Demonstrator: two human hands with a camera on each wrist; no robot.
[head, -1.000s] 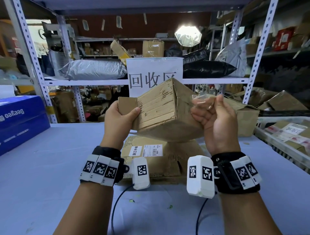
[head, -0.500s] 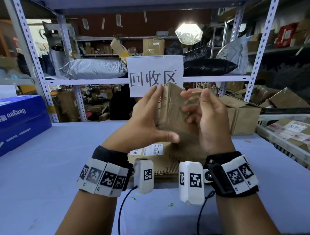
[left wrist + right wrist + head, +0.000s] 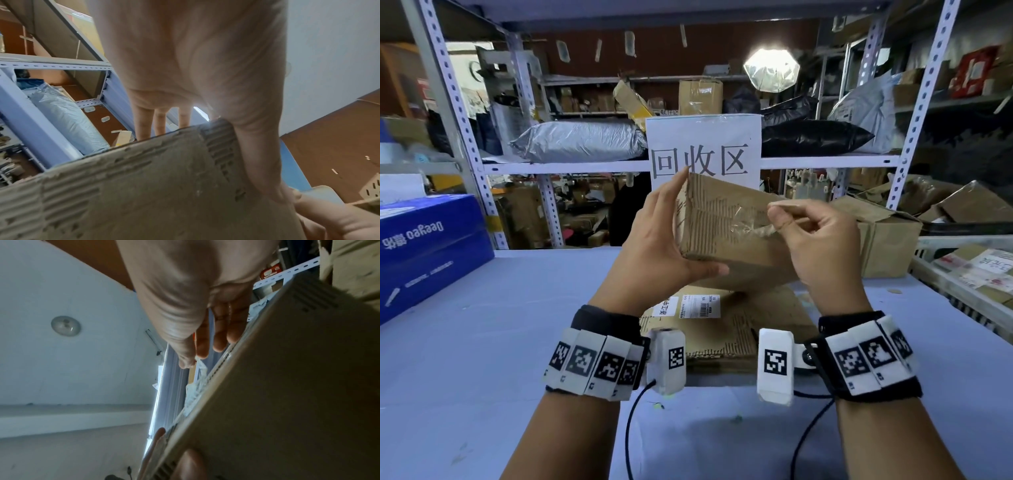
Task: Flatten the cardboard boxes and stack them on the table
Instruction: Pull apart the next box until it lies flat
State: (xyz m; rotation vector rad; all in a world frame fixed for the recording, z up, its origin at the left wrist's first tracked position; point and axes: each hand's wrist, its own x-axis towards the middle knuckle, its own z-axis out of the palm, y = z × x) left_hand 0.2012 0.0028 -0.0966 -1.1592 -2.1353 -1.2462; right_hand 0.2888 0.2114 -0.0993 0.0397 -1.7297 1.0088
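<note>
Here the left hand [image 3: 654,240] clasps the box [image 3: 726,226], right hand [image 3: 822,240] pinching tape [image 3: 748,228] above flattened cardboard [image 3: 739,322].

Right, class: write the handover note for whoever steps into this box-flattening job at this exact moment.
Left hand: holds the cardboard box above the table, thumb under it, fingers up along its end.
Right hand: pinches a strip of clear tape on the box.
Done: flattened cardboard with a shipping label lies on the table beneath.
Left: strip the tape, flatten this box, stack it; another unflattened box stands to the right.
</note>
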